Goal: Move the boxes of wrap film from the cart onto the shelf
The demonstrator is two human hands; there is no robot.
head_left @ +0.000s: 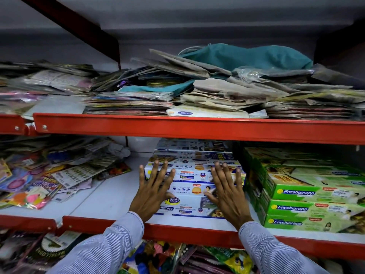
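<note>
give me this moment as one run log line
stage: boxes on shelf | left hand: flat, open on white foil boxes | right hand: same | right neighbour: green Freshwrapp boxes | cart: unseen

Both hands lie flat, fingers spread, on white-and-blue wrap boxes (194, 176) stacked on the middle shelf (110, 200): left hand (153, 191) on the left ends, right hand (227, 192) on the right. Green Freshwrapp boxes (308, 206) stand just beside them; loose packets (49, 175) lie well left
</note>
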